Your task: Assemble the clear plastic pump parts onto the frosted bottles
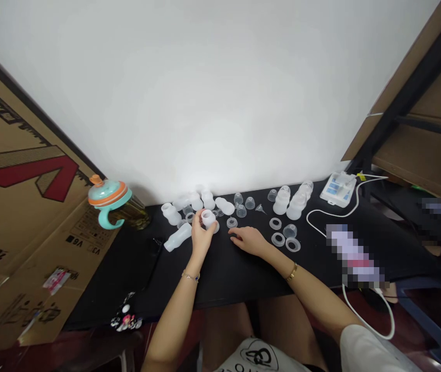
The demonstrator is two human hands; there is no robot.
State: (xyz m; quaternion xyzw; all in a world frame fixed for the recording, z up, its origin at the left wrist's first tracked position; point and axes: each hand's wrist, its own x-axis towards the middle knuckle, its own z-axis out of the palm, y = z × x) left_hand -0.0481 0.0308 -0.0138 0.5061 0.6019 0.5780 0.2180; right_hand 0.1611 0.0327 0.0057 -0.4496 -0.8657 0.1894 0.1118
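Note:
My left hand [202, 232] is closed around a white baby bottle [208, 219], held upright with its open mouth facing up. Just right of it, my right hand [248, 240] hovers low over the black table with fingers apart and nothing visible in them. Nearest to its fingertips lies a clear bottle ring with a nipple [232, 222]. Left of my left hand, another bottle [177, 237] lies on its side. Behind are more white bottles [207, 200] and several clear dome caps [249, 202]. On the right stand capped bottles [281, 200], with loose rings [278, 239] in front.
A teal and orange lidded jug [114, 201] stands at the left beside a large cardboard box [22, 206]. A white power strip [339, 188] with a cable sits at the back right. A blurred object [354, 256] lies near the right side. A white wall rises behind the table.

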